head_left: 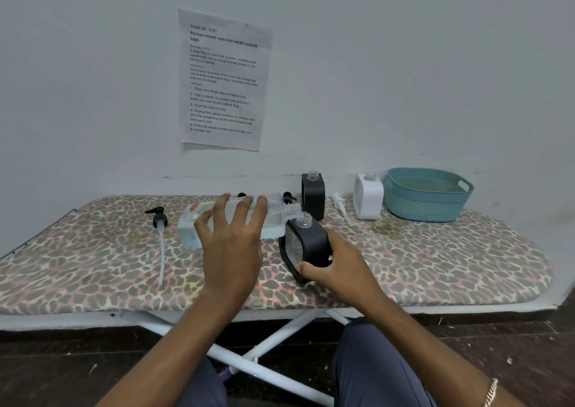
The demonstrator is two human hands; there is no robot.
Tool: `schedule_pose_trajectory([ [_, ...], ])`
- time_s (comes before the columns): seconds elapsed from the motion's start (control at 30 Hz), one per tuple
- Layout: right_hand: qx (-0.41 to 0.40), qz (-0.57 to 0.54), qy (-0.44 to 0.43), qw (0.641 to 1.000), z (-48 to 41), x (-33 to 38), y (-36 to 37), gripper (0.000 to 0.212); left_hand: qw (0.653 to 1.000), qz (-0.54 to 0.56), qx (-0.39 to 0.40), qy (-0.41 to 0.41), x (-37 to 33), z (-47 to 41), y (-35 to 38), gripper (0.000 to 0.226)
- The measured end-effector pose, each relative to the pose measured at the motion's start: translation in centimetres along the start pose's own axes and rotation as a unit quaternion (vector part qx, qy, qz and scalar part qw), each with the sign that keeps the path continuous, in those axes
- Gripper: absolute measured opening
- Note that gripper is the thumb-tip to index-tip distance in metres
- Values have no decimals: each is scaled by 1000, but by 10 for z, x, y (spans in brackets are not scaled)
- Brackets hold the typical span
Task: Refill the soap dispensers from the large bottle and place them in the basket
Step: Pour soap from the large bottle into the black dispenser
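— Where have they got to?
— Middle of the ironing board (435,257). The left hand (231,238) is wrapped over the large bottle (277,216), which is tipped on its side. The right hand (339,266) clasps the black dispenser (308,241), which leans, neck open, just under the bottle's mouth.
— Any advice?
— Line the two mouths up, stand the dispenser straighter, then tip slowly. The basket (423,207) waits at the far right corner.

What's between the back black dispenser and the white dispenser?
A white pump lies between the back black dispenser and the white dispenser, seen in the head view.
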State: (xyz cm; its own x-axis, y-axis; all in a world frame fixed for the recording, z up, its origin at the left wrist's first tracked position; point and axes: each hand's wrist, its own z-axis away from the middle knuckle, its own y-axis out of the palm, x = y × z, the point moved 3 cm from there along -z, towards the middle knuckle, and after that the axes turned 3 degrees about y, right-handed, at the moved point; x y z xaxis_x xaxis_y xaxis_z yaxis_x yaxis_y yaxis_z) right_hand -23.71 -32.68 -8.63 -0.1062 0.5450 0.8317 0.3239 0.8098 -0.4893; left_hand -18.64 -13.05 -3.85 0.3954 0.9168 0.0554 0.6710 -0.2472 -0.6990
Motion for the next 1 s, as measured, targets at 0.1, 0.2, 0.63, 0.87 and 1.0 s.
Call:
schedule_pose_trajectory([
  [0.1,0,3,-2,1000,0,1,-1,47,1000,3,0,0,0,0,0,78],
  [0.2,1,5,0,1000,0,1,0,54,1000,2,0,0,0,0,1,79],
  [0.63,0,9,-3,1000,-2,-3,0,53,1000,3,1,-3,0,0,2,78],
  [0.87,3,8,2,1000,-3,-4,1,53,1000,-3,-1,-1,1,-1,3,79],
  [1.0,-1,8,1,1000,-3,-3,1,56,1000,-4,-1,-2,1,-1,3,78],
])
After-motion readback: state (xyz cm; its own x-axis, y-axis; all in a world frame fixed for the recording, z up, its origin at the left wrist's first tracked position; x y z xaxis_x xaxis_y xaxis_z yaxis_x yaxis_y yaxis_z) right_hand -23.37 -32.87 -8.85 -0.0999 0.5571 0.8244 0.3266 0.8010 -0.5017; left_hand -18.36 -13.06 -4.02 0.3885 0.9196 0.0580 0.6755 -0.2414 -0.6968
